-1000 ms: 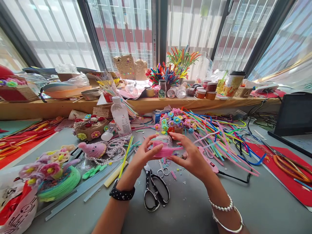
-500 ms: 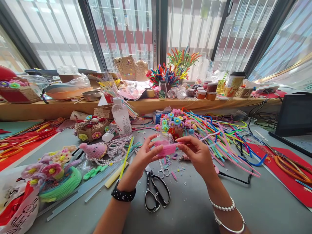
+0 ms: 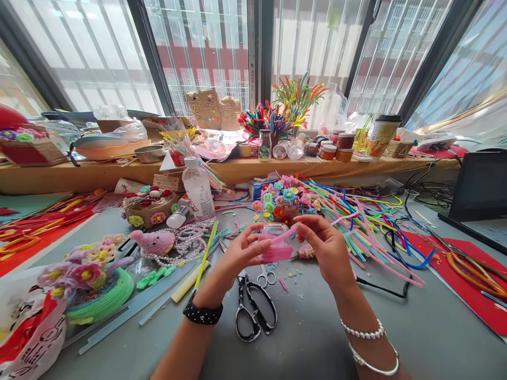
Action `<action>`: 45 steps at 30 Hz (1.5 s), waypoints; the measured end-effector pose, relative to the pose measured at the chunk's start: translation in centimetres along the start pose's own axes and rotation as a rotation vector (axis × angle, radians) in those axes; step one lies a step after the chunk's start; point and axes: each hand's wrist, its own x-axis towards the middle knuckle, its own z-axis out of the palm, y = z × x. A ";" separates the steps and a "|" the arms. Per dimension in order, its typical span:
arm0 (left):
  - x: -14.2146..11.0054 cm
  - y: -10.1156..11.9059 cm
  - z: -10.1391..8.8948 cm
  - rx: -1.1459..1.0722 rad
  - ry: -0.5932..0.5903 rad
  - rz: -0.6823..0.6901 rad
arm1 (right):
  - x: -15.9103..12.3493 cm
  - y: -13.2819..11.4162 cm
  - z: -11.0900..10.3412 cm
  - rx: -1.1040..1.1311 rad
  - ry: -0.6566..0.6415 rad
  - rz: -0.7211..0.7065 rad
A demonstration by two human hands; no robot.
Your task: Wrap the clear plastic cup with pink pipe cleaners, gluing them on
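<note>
My left hand [image 3: 240,256] is closed around a small clear plastic jar [image 3: 274,228], whose side is wrapped in rows of pink pipe cleaner [image 3: 279,252]. Between thumb and fingertips, my right hand [image 3: 325,245] pinches the loose end of that pipe cleaner, held up at the jar's right side. Below the hands lie black-handled scissors [image 3: 256,311] and a smaller pair of silver scissors [image 3: 267,276]. Small pink and coloured scraps are scattered around them. My left fingers hide part of the jar.
Pipe cleaners [image 3: 356,232] spread to the right, beside a flower-covered basket [image 3: 283,203]. At left are a water bottle [image 3: 198,192], bead strings [image 3: 186,245], clear glue sticks [image 3: 119,319] and a green flower pot [image 3: 101,301]. A laptop [image 3: 481,200] stands far right.
The jar has dropped slightly and turned in my left hand. My right hand has risen a little, lifting the pipe cleaner's end across the jar's upper right.
</note>
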 end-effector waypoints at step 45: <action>0.5 0.1 -0.1 -0.491 0.285 0.266 | 1.0 1.3 -5.5 -0.517 0.039 0.266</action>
